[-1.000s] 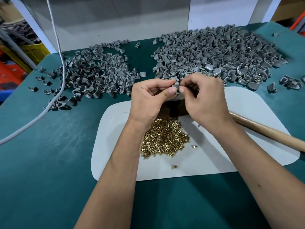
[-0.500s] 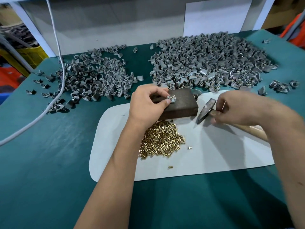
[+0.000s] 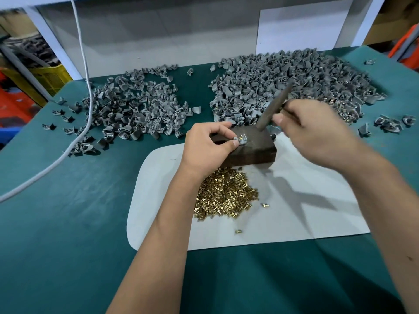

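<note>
A dark block (image 3: pixel 254 148) sits at the far edge of a white mat (image 3: pixel 283 218). On its top lies a small grey plastic part (image 3: pixel 240 139) with a brass pin standing in it. My left hand (image 3: pixel 208 148) pinches that part between thumb and forefinger and holds it on the block. My right hand (image 3: pixel 315 132) grips a hammer (image 3: pixel 273 107), blurred by motion, with its dark head raised above the block's right end. A pile of brass pins (image 3: pixel 224 196) lies on the mat under my left wrist.
Two heaps of grey plastic parts lie on the green table: a smaller left heap (image 3: pixel 136 109) and a larger right heap (image 3: pixel 294 82). A white cable (image 3: pixel 86 87) runs down the left side. Stray grey parts (image 3: pixel 390 123) lie at right; loose pins (image 3: pixel 265 205) rest on the mat.
My right hand left the grey part, took the hammer off the mat and has lifted it above the block. My left hand set the part on the block and keeps holding it.
</note>
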Demonstrator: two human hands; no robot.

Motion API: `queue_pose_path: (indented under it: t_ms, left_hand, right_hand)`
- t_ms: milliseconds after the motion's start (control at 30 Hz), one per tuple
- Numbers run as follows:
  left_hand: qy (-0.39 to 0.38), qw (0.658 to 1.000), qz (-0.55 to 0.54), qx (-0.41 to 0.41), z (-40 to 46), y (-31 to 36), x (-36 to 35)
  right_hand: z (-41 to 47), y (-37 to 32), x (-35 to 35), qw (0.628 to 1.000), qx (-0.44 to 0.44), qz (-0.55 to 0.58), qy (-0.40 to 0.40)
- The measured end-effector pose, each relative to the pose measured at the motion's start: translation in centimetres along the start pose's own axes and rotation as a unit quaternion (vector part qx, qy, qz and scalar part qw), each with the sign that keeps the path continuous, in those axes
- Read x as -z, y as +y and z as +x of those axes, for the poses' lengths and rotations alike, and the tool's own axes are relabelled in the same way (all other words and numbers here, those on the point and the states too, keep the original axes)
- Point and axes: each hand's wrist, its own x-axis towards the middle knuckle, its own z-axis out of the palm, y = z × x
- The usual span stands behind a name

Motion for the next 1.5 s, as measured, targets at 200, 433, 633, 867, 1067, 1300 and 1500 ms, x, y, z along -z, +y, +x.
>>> queue_pose_path:
  t_ms: [200,433,633,867,1067,1300,1500]
  left_hand:
    - [-0.004,1.0,0.001,0.014,0.0,0.0,0.1]
    - [-0.007,0.999,-0.018,0.027,0.0,0.1,-0.1]
    - [0.0,1.0,-0.004,0.026,-0.1,0.3,0.2]
    - [-0.009,0.999,-0.003,0.034,-0.2,0.4,0.3]
    - [-0.012,0.999,-0.004,0.031,-0.3,0.6,0.3]
    - [-0.015,1.0,-0.001,0.018,-0.2,0.5,0.3]
    - [-0.009,1.0,-0.009,0.023,-0.2,0.3,0.3]
  right_hand:
    - [-0.1,-1.2,-1.2,0.991,0.09,-0.02,0.099]
    - [0.3,-3.1,-1.9,0.983,0.073,-0.169,-0.003]
    - [0.4,-3.3,-1.5,0.987,0.093,-0.107,0.071]
    - [0.7,-3.0,-0.7,0.985,0.091,-0.097,0.112]
    - [0.6,-2.4,-1.2,0.977,0.057,-0.205,0.017]
    - [-0.3,-3.3,-1.9,0.984,0.045,-0.173,-0.025]
    - [0.1,-3.7,-0.8,0.987,0.079,-0.1,0.099]
